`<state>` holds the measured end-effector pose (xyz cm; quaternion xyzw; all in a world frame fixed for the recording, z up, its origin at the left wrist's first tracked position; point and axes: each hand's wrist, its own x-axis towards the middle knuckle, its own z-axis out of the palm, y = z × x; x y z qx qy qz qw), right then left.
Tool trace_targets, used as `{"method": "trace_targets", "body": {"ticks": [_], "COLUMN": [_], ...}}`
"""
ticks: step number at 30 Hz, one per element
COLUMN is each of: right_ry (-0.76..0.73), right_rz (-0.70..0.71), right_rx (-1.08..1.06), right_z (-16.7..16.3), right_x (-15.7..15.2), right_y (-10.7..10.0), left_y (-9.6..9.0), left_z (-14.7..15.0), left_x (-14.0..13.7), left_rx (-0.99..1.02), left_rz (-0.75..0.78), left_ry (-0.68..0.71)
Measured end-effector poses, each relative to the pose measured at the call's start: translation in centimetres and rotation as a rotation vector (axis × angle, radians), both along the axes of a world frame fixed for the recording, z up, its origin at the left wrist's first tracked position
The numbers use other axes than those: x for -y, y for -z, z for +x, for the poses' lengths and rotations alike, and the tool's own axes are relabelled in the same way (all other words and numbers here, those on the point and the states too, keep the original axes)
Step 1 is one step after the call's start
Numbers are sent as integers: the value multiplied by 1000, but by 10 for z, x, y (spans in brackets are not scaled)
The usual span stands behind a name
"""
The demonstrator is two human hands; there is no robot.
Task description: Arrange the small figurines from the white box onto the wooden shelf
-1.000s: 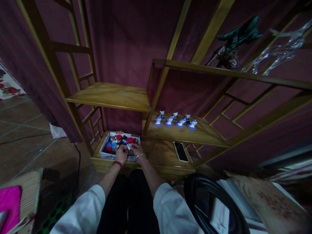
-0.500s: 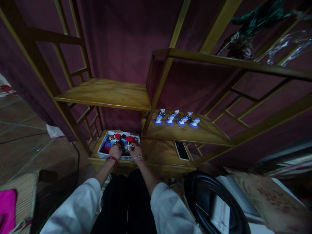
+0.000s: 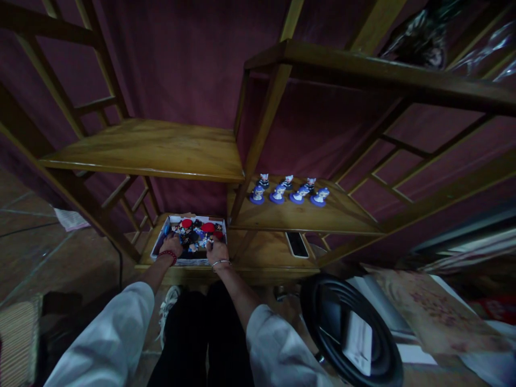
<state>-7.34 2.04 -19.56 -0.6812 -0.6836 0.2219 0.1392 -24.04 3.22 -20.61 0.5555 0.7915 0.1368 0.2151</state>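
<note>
A shallow white box [image 3: 196,262] on the lowest shelf board holds a jumble of small figurines [image 3: 196,234], some with red caps, others with dark or blue parts. My left hand [image 3: 171,246], with a red bead bracelet, reaches into the box's left side; its fingers are partly hidden among the toys, so their grip is unclear. At the right side of the box my right hand [image 3: 218,250], wearing a thin bangle, has its fingers closed on a small whitish figurine [image 3: 209,243]. To the right, several purple-haired figurines [image 3: 299,194] stand in a row, with cat-eared figurines [image 3: 287,181] behind them.
A phone [image 3: 297,244] lies on the low board at right. Above the box juts a wooden shelf [image 3: 149,149]. Near my right knee stands a round black stool [image 3: 389,344] bearing a white box-like thing [image 3: 358,344]. A cable [image 3: 120,266] runs along the floor at left.
My left hand has moved left inside the box, away from my right hand. The right hand stays near the box's right side. The view has shifted and come nearer to the shelf.
</note>
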Motion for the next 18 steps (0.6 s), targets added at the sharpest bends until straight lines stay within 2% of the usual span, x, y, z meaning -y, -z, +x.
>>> {"method": "trace_targets", "body": {"ticks": [8,13,18], "right_ry": [1,12,30], "right_rz": [17,44,63], "right_rx": [50,50,45], "right_z": [-2,-3,-3], "right_x": [0,0,2], "right_y": [3,4,4], "left_y": [-6,-9,-9], "left_z": [6,7,6], "left_x": [-2,-4,-4], "left_rx": [-178,-242,-221], "left_rz": [-121,-143,-170], "left_ry": [111,82,51]}}
